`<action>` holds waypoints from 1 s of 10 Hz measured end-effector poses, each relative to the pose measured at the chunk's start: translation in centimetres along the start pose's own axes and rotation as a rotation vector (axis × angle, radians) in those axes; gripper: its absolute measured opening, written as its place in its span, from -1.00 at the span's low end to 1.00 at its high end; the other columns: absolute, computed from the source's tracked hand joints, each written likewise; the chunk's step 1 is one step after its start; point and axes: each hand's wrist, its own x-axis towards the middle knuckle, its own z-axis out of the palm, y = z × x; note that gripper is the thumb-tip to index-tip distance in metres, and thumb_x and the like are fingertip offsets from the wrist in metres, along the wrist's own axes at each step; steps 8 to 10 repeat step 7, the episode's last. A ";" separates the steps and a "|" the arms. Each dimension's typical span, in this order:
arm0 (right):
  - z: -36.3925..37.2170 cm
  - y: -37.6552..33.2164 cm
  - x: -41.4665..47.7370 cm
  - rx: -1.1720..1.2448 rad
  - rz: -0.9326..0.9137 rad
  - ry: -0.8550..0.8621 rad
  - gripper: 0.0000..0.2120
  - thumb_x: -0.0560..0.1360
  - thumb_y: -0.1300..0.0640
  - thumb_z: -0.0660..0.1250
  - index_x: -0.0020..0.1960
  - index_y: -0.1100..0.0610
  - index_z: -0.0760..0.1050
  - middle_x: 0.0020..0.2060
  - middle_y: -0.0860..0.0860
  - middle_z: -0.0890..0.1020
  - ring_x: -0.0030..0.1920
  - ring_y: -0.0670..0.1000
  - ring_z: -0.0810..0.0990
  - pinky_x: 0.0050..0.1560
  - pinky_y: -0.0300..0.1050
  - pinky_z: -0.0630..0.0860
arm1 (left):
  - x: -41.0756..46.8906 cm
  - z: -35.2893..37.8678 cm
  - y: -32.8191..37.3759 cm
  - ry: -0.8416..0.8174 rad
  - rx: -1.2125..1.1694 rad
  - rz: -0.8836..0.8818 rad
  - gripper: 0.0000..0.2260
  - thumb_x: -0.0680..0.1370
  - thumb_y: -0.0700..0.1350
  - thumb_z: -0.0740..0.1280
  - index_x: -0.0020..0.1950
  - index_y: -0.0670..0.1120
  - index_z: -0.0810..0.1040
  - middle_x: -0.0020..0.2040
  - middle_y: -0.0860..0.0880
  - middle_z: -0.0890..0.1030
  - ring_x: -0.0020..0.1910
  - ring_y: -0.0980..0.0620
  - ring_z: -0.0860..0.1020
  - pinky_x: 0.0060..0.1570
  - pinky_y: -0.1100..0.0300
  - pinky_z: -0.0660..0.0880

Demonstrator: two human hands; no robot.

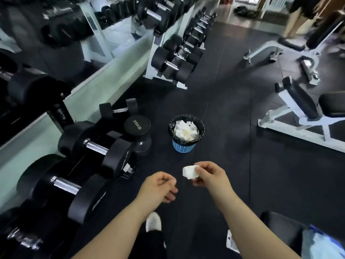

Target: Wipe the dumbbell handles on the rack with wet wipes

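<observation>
A small folded white wet wipe (189,171) is pinched at the fingertips of the right hand (208,176), whose grip is clamped on it. It is held over the black rubber floor (233,113), well apart from the rack, with its free edge pointing left toward the left hand (161,186). That hand's grip is slack, fingers loosely curled around nothing.

On the low black dumbbell rack (62,114) at left lie heavy black round-headed dumbbells. Both the nearer chrome handle (65,185) and the next chrome handle (96,147) run their long axis from the mirrored wall side out toward the aisle.

Ahead of the hands stands a blue plastic waste basket with a black liner (183,147), heaped with white used wipes. Between it and the rack, a black 35KG dumbbell (137,126) stands on end, with a small black hex dumbbell (118,109) lying behind it. White-framed padded benches (298,107) stand at right.
</observation>
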 end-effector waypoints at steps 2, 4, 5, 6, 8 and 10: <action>-2.1 -2.5 21.4 -0.172 0.058 0.293 -0.97 0.47 0.28 0.26 -0.12 0.22 0.48 -0.38 0.02 0.52 -0.40 -0.04 0.49 -0.19 -0.10 0.59 | 15.9 -3.1 5.4 0.114 0.046 -0.058 -0.88 0.56 -0.21 0.24 -0.15 -0.09 0.52 -0.27 -0.02 0.59 -0.36 0.11 0.53 -0.36 0.36 0.49; -3.6 -1.5 38.6 -0.258 0.271 0.365 -0.92 0.45 0.26 0.27 -0.07 0.23 0.45 -0.38 0.07 0.53 -0.33 0.10 0.54 0.05 0.18 0.53 | 25.9 -6.0 10.4 0.297 -0.001 -0.150 -0.86 0.54 -0.24 0.26 -0.18 -0.09 0.55 -0.27 -0.05 0.59 -0.30 0.05 0.54 -0.21 0.22 0.50; -3.8 -1.7 46.4 -0.338 0.268 0.351 -0.85 0.46 0.22 0.25 0.02 0.24 0.45 -0.10 0.22 0.62 -0.11 0.20 0.58 -0.04 0.04 0.53 | 29.7 -6.3 11.3 0.374 -0.041 -0.207 -0.87 0.54 -0.25 0.26 -0.15 -0.10 0.56 -0.25 -0.07 0.61 -0.27 0.02 0.55 -0.18 0.19 0.50; -3.3 -2.3 53.8 -0.512 0.271 0.185 -0.70 0.50 0.18 0.24 0.17 0.31 0.41 -0.03 0.25 0.59 -0.22 0.18 0.51 -0.20 -0.08 0.42 | 32.8 -6.2 11.6 0.560 -0.138 -0.255 -0.86 0.55 -0.28 0.23 -0.12 -0.12 0.54 -0.24 -0.08 0.59 -0.27 0.01 0.54 -0.17 0.19 0.48; -2.8 -3.1 59.1 -0.684 0.294 0.001 -0.60 0.52 0.18 0.22 0.31 0.28 0.27 0.11 0.24 0.52 -0.01 0.20 0.51 -0.11 -0.08 0.39 | 35.8 -4.7 11.6 0.748 -0.192 -0.285 -0.83 0.55 -0.28 0.22 -0.15 -0.07 0.53 -0.23 -0.06 0.59 -0.31 0.04 0.56 -0.21 0.23 0.50; -2.8 -3.1 59.1 -0.684 0.294 0.001 -0.60 0.52 0.18 0.22 0.31 0.28 0.27 0.11 0.24 0.52 -0.01 0.20 0.51 -0.11 -0.08 0.39 | 35.8 -4.7 11.6 0.748 -0.192 -0.285 -0.83 0.55 -0.28 0.22 -0.15 -0.07 0.53 -0.23 -0.06 0.59 -0.31 0.04 0.56 -0.21 0.23 0.50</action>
